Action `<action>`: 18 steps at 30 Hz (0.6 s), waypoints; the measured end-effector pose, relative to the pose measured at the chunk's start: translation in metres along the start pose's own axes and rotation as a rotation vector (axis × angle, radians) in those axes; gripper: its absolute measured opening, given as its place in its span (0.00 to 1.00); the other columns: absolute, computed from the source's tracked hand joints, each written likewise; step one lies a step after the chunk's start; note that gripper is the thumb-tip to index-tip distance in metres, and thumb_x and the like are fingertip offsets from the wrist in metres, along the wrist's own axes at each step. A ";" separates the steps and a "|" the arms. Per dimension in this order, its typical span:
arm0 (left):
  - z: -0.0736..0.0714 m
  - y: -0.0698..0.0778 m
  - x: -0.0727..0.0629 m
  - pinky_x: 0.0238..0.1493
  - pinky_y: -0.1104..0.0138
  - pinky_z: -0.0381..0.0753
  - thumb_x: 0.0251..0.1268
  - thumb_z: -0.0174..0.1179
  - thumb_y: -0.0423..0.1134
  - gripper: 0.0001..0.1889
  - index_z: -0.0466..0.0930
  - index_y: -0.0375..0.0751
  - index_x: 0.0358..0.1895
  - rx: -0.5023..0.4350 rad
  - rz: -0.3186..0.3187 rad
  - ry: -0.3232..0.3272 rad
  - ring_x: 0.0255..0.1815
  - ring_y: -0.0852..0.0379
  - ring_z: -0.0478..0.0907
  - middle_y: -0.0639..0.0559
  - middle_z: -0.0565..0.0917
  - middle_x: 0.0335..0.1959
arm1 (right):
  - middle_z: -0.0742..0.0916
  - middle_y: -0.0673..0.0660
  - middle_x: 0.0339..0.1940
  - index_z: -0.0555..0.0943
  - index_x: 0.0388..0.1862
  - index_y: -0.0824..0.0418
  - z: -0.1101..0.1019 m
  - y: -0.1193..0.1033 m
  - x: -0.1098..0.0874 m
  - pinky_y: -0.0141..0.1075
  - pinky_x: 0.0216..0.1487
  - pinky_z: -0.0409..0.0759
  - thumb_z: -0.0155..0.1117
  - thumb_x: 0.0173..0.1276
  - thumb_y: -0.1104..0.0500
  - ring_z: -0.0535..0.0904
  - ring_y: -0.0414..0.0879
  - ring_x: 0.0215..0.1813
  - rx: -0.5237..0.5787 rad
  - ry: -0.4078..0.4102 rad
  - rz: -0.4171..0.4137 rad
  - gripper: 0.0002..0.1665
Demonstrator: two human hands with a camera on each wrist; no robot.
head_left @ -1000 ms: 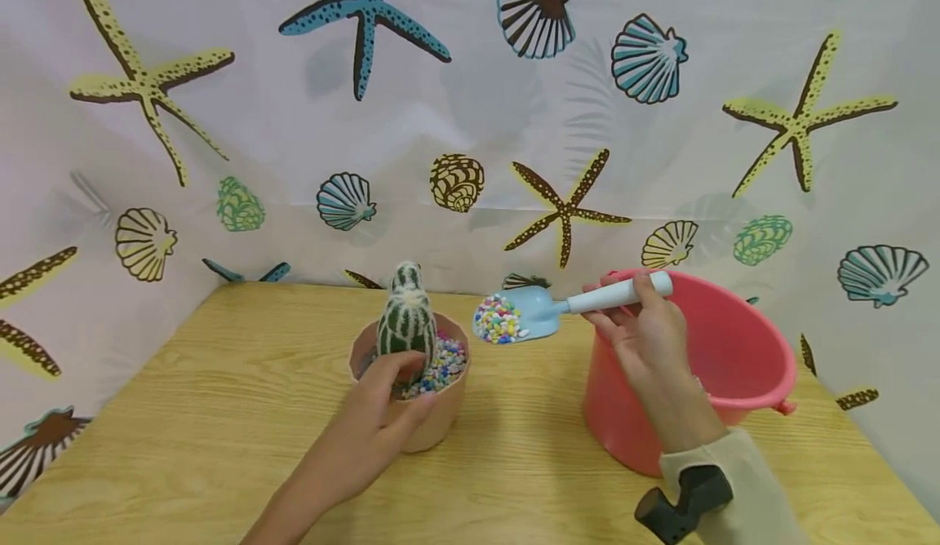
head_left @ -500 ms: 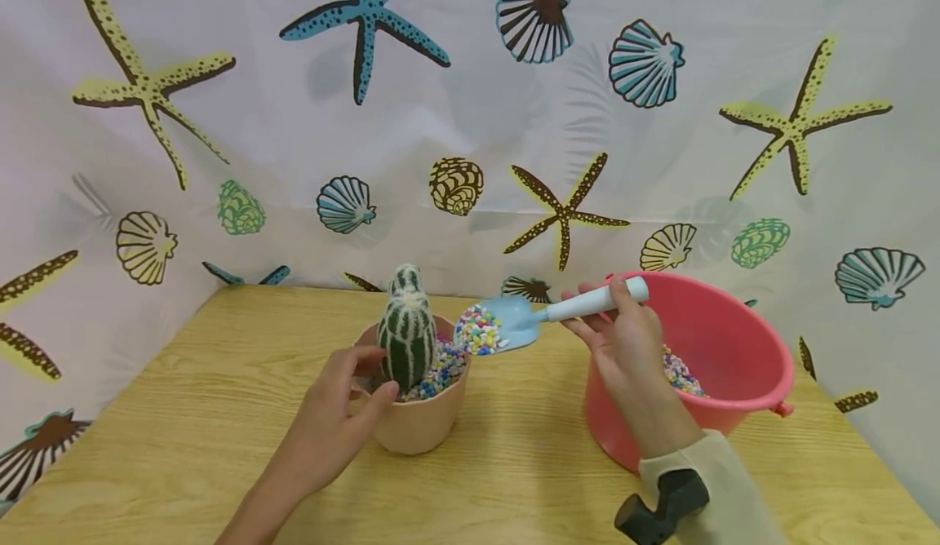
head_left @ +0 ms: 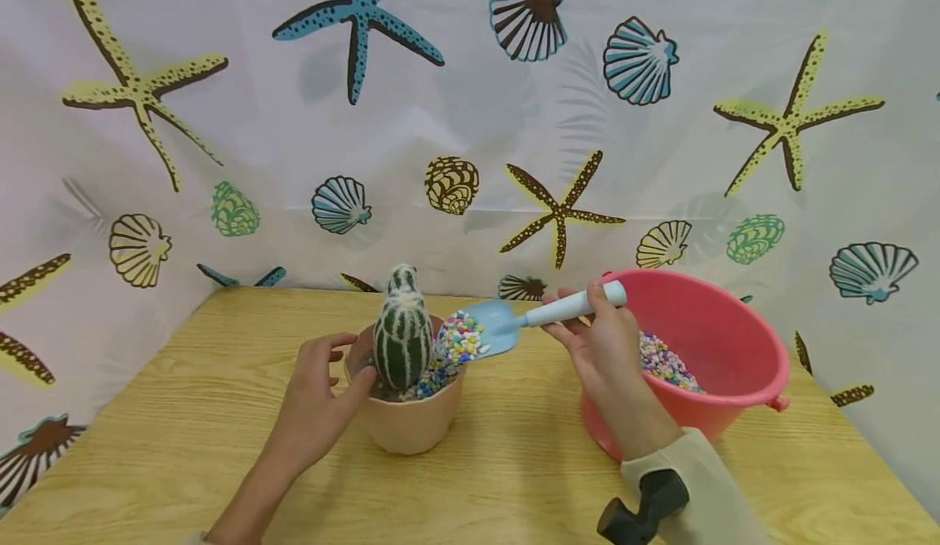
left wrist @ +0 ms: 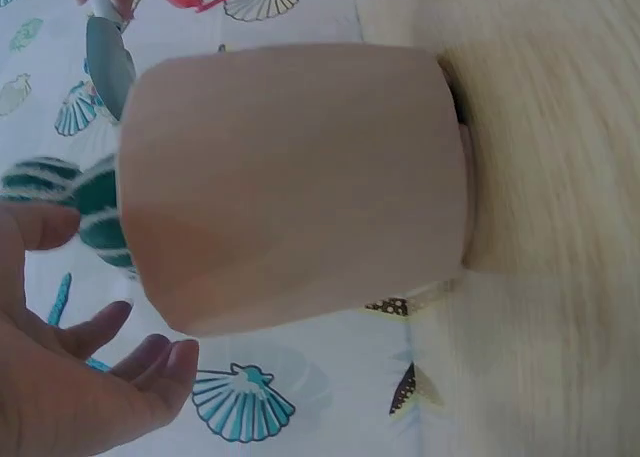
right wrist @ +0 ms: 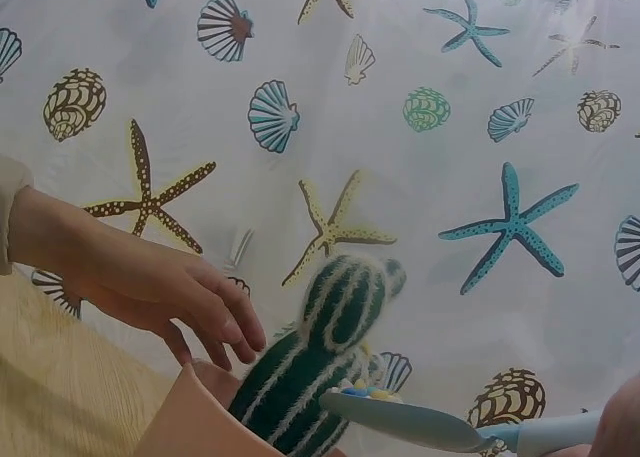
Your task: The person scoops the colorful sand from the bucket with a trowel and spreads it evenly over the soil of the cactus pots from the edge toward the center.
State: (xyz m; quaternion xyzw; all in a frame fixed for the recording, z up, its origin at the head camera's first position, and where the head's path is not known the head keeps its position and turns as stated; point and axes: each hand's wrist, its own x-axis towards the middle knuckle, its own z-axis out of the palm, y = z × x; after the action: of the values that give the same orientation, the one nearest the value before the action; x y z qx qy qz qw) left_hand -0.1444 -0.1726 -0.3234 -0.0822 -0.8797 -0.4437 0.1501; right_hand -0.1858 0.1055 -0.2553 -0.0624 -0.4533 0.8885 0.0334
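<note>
My right hand (head_left: 605, 357) grips the white handle of a light blue trowel (head_left: 499, 321). Its blade carries multicoloured pebbles (head_left: 461, 334) and hangs over the right rim of a peach-coloured pot (head_left: 411, 427). A green cactus with fuzzy white stripes (head_left: 402, 341) stands in the pot, leaning slightly, with more pebbles around its base. Beside the pot's left rim is my left hand (head_left: 316, 406), fingers loosely bent and holding nothing. In the left wrist view that hand (left wrist: 100, 387) is near the pot's rim; whether it touches the rim I cannot tell.
A pink bucket (head_left: 712, 325) with coloured pebbles (head_left: 664, 361) inside stands on the right, partly behind my right forearm. Everything rests on a wooden table (head_left: 213, 382). Behind it hangs a white cloth (head_left: 477, 104) printed with starfish and shells.
The trowel has moved left and slightly down, from beside the pot to over its right rim. My left hand has drawn back left from the cactus to the pot's left rim.
</note>
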 end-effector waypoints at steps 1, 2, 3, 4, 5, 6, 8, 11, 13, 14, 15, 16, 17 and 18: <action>0.000 -0.003 0.002 0.55 0.45 0.72 0.70 0.54 0.43 0.27 0.61 0.31 0.66 -0.006 0.004 -0.003 0.62 0.37 0.63 0.32 0.62 0.63 | 0.70 0.63 0.52 0.54 0.69 0.58 0.001 0.001 0.000 0.53 0.63 0.70 0.37 0.79 0.54 0.72 0.61 0.61 0.000 -0.001 0.001 0.24; 0.000 -0.005 0.004 0.56 0.45 0.72 0.69 0.55 0.44 0.29 0.61 0.32 0.66 -0.009 0.004 -0.009 0.63 0.36 0.62 0.32 0.61 0.64 | 0.70 0.63 0.52 0.55 0.68 0.58 0.002 0.002 0.001 0.53 0.63 0.70 0.37 0.79 0.54 0.72 0.61 0.61 -0.004 0.000 0.004 0.22; 0.000 -0.008 0.006 0.56 0.44 0.71 0.68 0.57 0.44 0.30 0.60 0.32 0.67 -0.015 0.005 -0.018 0.64 0.36 0.61 0.32 0.60 0.65 | 0.70 0.63 0.52 0.57 0.65 0.59 0.003 0.003 0.000 0.53 0.62 0.70 0.37 0.79 0.54 0.72 0.61 0.61 -0.005 0.000 0.005 0.21; 0.000 -0.010 0.008 0.57 0.44 0.71 0.67 0.58 0.45 0.32 0.59 0.33 0.68 -0.020 0.005 -0.027 0.65 0.35 0.60 0.32 0.59 0.66 | 0.71 0.63 0.52 0.59 0.62 0.60 0.003 0.004 0.001 0.54 0.63 0.69 0.38 0.79 0.54 0.72 0.61 0.61 -0.007 -0.002 0.002 0.18; 0.000 -0.013 0.010 0.58 0.44 0.70 0.66 0.59 0.46 0.33 0.58 0.34 0.69 -0.027 0.003 -0.041 0.66 0.35 0.59 0.32 0.58 0.67 | 0.71 0.63 0.51 0.60 0.58 0.61 0.004 0.005 0.002 0.54 0.62 0.69 0.38 0.79 0.54 0.72 0.62 0.61 -0.011 -0.005 -0.001 0.15; 0.001 -0.015 0.012 0.59 0.43 0.68 0.65 0.60 0.46 0.35 0.57 0.35 0.70 -0.037 0.002 -0.057 0.68 0.35 0.57 0.33 0.57 0.69 | 0.71 0.63 0.50 0.61 0.54 0.61 0.004 0.006 0.002 0.54 0.62 0.70 0.38 0.79 0.54 0.73 0.62 0.61 -0.019 -0.004 -0.003 0.13; 0.002 -0.021 0.016 0.61 0.42 0.66 0.64 0.61 0.47 0.37 0.55 0.37 0.71 -0.056 0.006 -0.088 0.70 0.35 0.54 0.34 0.54 0.71 | 0.72 0.62 0.50 0.62 0.48 0.60 0.004 0.007 0.002 0.54 0.62 0.70 0.38 0.79 0.54 0.73 0.62 0.60 -0.036 -0.003 -0.007 0.10; 0.002 -0.029 0.022 0.63 0.41 0.62 0.63 0.63 0.47 0.40 0.52 0.39 0.73 -0.085 0.024 -0.140 0.71 0.35 0.52 0.35 0.52 0.72 | 0.72 0.62 0.50 0.62 0.46 0.60 0.003 0.009 0.003 0.54 0.61 0.70 0.37 0.79 0.54 0.73 0.62 0.60 -0.050 0.000 -0.009 0.10; 0.001 -0.035 0.024 0.65 0.41 0.61 0.62 0.63 0.46 0.42 0.50 0.39 0.74 -0.103 0.024 -0.177 0.72 0.35 0.51 0.35 0.52 0.73 | 0.71 0.62 0.50 0.63 0.47 0.60 0.003 0.012 0.003 0.55 0.61 0.70 0.37 0.79 0.53 0.73 0.62 0.61 -0.055 0.002 -0.005 0.11; 0.000 -0.037 0.025 0.65 0.40 0.61 0.62 0.63 0.46 0.43 0.48 0.39 0.75 -0.106 0.021 -0.201 0.73 0.35 0.51 0.35 0.51 0.74 | 0.71 0.62 0.50 0.62 0.47 0.60 0.003 0.013 0.003 0.55 0.61 0.70 0.37 0.79 0.53 0.73 0.62 0.61 -0.059 0.005 -0.002 0.11; -0.002 -0.040 0.026 0.65 0.40 0.60 0.61 0.63 0.47 0.45 0.46 0.40 0.75 -0.109 0.009 -0.228 0.73 0.34 0.50 0.35 0.50 0.75 | 0.71 0.62 0.50 0.63 0.47 0.60 0.003 0.014 0.003 0.55 0.61 0.70 0.37 0.79 0.53 0.73 0.62 0.61 -0.062 0.005 0.000 0.11; -0.003 -0.042 0.026 0.66 0.39 0.59 0.61 0.64 0.48 0.47 0.44 0.40 0.76 -0.113 -0.005 -0.256 0.73 0.33 0.49 0.35 0.48 0.75 | 0.71 0.62 0.51 0.63 0.48 0.60 0.003 0.014 0.002 0.55 0.62 0.70 0.37 0.79 0.53 0.73 0.62 0.61 -0.067 0.005 0.001 0.11; -0.004 -0.044 0.026 0.66 0.38 0.59 0.60 0.64 0.48 0.48 0.43 0.40 0.76 -0.116 -0.017 -0.282 0.73 0.31 0.49 0.35 0.47 0.76 | 0.71 0.62 0.51 0.63 0.48 0.60 0.004 0.015 0.002 0.55 0.62 0.70 0.37 0.79 0.53 0.73 0.62 0.60 -0.072 0.004 -0.001 0.11; -0.005 -0.045 0.026 0.65 0.37 0.58 0.59 0.65 0.49 0.50 0.41 0.41 0.77 -0.108 -0.030 -0.304 0.73 0.31 0.48 0.35 0.46 0.76 | 0.71 0.63 0.52 0.62 0.48 0.60 0.004 0.016 0.003 0.55 0.61 0.70 0.37 0.79 0.53 0.74 0.61 0.60 -0.079 0.002 -0.001 0.11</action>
State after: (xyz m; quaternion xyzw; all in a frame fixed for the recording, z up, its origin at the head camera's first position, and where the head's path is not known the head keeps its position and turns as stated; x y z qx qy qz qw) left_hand -0.1807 -0.2030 -0.3459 -0.1432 -0.8681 -0.4752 0.0040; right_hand -0.1889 0.0934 -0.2662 -0.0645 -0.4879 0.8699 0.0321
